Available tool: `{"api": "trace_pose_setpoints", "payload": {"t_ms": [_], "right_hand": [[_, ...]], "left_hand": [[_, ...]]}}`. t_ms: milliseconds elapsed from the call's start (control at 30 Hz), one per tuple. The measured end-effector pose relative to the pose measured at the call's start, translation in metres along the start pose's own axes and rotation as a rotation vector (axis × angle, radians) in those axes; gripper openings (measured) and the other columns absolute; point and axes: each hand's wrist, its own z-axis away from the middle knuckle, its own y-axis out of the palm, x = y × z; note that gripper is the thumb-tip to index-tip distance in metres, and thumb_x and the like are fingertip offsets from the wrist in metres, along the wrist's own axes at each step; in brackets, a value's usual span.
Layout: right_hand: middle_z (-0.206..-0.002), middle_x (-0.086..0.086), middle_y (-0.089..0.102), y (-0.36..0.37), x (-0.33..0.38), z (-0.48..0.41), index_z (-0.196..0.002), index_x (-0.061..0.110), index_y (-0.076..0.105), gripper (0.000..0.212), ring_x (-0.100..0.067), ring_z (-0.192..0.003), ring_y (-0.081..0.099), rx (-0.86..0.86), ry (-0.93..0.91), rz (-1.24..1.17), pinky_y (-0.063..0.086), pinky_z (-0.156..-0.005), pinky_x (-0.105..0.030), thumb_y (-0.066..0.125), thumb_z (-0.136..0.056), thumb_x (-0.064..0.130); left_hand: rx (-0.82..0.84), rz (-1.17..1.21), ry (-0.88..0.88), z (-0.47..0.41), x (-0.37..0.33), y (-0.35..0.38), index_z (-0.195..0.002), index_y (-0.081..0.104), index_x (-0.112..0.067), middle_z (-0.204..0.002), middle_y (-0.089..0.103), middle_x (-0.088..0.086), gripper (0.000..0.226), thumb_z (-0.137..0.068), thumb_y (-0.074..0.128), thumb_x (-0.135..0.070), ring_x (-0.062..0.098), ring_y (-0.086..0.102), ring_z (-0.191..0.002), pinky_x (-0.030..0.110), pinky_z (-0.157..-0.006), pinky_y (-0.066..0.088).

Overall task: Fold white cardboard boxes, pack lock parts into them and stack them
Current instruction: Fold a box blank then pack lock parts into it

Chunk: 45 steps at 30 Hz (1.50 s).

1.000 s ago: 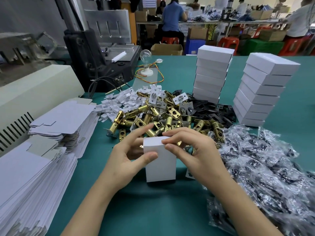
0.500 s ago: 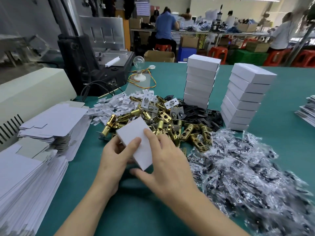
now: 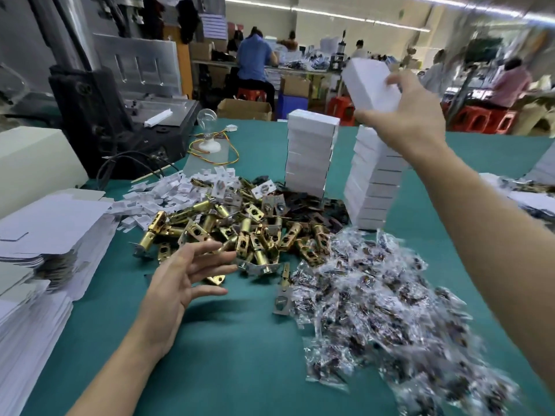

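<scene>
White box (image 3: pixel 369 85) gripped by right hand (image 3: pixel 411 115) above two standing box stacks (image 3: pixel 372 187).

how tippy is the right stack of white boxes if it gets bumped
The right stack is tall, narrow and looks slanted, so a sideways bump would probably topple it. Its boxes sit slightly offset, so upper ones may slide first. The box in the right hand should land gently.
</scene>
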Motion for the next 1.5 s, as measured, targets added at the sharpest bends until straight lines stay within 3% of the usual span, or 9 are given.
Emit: {"api": "trace_pose_setpoints", "payload": {"t_ms": [267,433,500,600,733,867,1033,1267,1500], "right_hand": [[-0.135,-0.018,0.06,0.0,-0.048,-0.068,-0.137,0.008,0.053,0.073,-0.037,-0.122,0.057,0.217,0.115,0.265,0.048,-0.09,-0.04,0.078,-0.081,0.046],[-0.106,-0.027,0.066,0.016,-0.061,-0.071,-0.114,-0.006,0.066,0.065,-0.037,-0.088,0.061,0.33,0.134,0.247,0.05,-0.072,-0.042,0.077,-0.079,0.048],[-0.111,-0.035,0.063,0.016,-0.059,-0.073,-0.11,-0.009,0.066,0.069,-0.042,-0.093,0.063,0.36,0.15,0.214,0.053,-0.073,-0.049,0.078,-0.073,0.048],[-0.136,-0.031,0.057,0.014,-0.059,-0.075,-0.128,-0.009,0.061,0.069,-0.046,-0.121,0.057,0.373,0.139,0.177,0.05,-0.099,-0.056,0.081,-0.082,0.038],[-0.139,-0.02,0.055,0.014,-0.061,-0.076,-0.135,0.002,0.057,0.064,-0.032,-0.105,0.05,0.387,0.149,0.15,0.046,-0.084,-0.042,0.079,-0.085,0.037],[-0.142,-0.017,0.051,0.017,-0.063,-0.076,-0.144,0.007,0.047,0.073,-0.028,-0.107,0.044,0.391,0.191,0.124,0.04,-0.085,-0.037,0.078,-0.086,0.038],[-0.155,-0.017,0.042,0.019,-0.067,-0.076,-0.153,0.009,0.033,0.095,-0.04,-0.136,0.045,0.386,0.197,0.153,0.045,-0.098,-0.046,0.081,-0.083,0.051],[-0.147,-0.022,0.045,0.022,-0.049,-0.069,-0.148,0.012,0.039,0.095,-0.044,-0.134,0.046,0.322,0.061,0.46,0.04,-0.109,-0.062,0.073,-0.08,0.068],[-0.12,-0.008,0.068,0.048,0.035,-0.012,-0.107,0.014,0.071,0.03,-0.031,-0.12,0.052,0.063,-0.598,0.439,0.035,-0.104,-0.049,0.072,-0.092,0.039]], "left_hand": [[0.036,-0.063,0.0,0.0,0.007,0.003,-0.123,0.069,-0.011,-0.122,0.076,0.018,0.06,-0.093,0.054,-0.06,0.036,0.074,-0.112,0.041,-0.073,0.067],[0.061,-0.101,-0.015,0.0,0.01,0.0,-0.134,0.065,-0.015,-0.124,0.076,0.014,0.054,-0.1,0.041,-0.049,0.034,0.073,-0.115,0.042,-0.076,0.066],[0.059,-0.106,-0.023,-0.001,0.009,0.001,-0.136,0.064,-0.017,-0.124,0.076,0.014,0.053,-0.099,0.041,-0.049,0.033,0.073,-0.114,0.042,-0.076,0.066],[0.065,-0.115,-0.024,-0.001,0.007,0.003,-0.136,0.063,-0.019,-0.123,0.076,0.013,0.053,-0.099,0.045,-0.051,0.033,0.074,-0.113,0.041,-0.075,0.066],[0.072,-0.132,-0.033,0.0,0.006,0.005,-0.137,0.064,-0.022,-0.124,0.076,0.012,0.065,-0.087,0.054,-0.064,0.031,0.074,-0.113,0.039,-0.075,0.066],[0.068,-0.131,-0.028,0.001,0.004,0.005,-0.135,0.065,-0.023,-0.123,0.077,0.012,0.065,-0.086,0.054,-0.064,0.032,0.074,-0.112,0.039,-0.075,0.066],[0.058,-0.131,-0.031,0.002,0.002,0.007,-0.136,0.064,-0.022,-0.123,0.077,0.011,0.067,-0.085,0.055,-0.065,0.031,0.074,-0.112,0.038,-0.074,0.066],[0.061,-0.127,-0.024,0.002,0.002,0.007,-0.136,0.063,-0.021,-0.122,0.077,0.01,0.067,-0.086,0.055,-0.065,0.031,0.074,-0.112,0.038,-0.074,0.066],[0.06,-0.139,-0.033,0.001,0.002,0.011,-0.135,0.064,-0.021,-0.121,0.078,0.009,0.059,-0.092,0.054,-0.06,0.03,0.075,-0.11,0.037,-0.073,0.066]]}}
